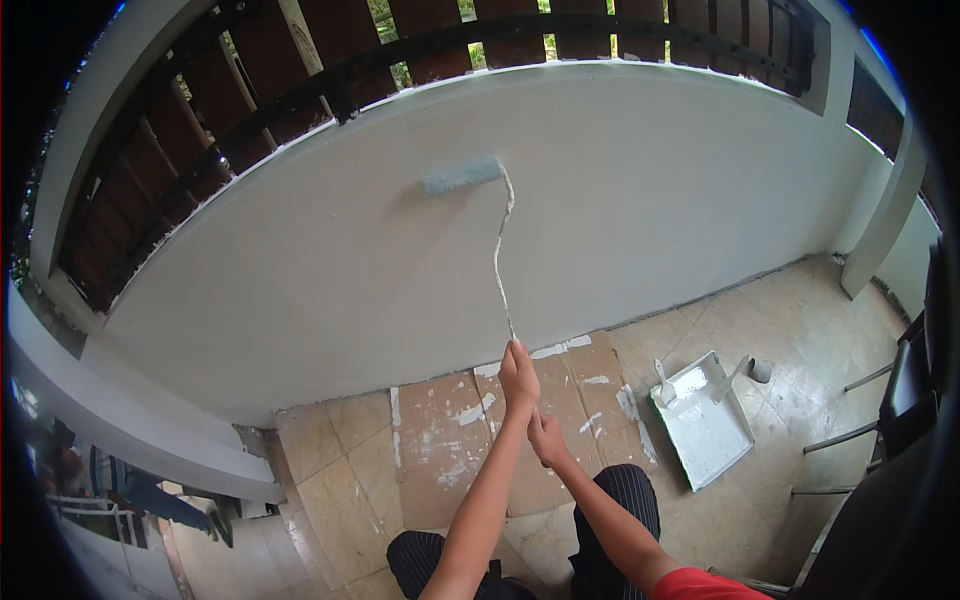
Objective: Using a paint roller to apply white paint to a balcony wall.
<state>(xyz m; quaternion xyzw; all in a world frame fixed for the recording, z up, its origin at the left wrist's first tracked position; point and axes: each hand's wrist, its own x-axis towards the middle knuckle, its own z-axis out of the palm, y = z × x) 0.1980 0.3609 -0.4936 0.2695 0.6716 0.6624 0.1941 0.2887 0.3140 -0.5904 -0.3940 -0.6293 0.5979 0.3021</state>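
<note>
Both my hands grip the handle of a paint roller in front of a pale grey-white wall [637, 195]. My left hand [518, 379] is higher, closed near where the paint-spattered wire frame [498, 262] enters the handle. Just below it, my right hand [548, 441] is closed on the handle's lower part. The handle itself is mostly hidden by my fingers. At the far end of the bent frame, the bluish roller sleeve [461, 177] is against the upper wall or very close to it, with a soft shadow at its lower left.
Paint-smeared cardboard [442, 450] covers the tiles [322, 457] along the wall's foot. Right of it stands a white paint tray [709, 442] with brushes [663, 384] on its edge, beside a small cup [760, 370]. Chairs [900, 390] line the right. Dark slats [341, 37] top the wall. Another person's leg [161, 499] shows at left.
</note>
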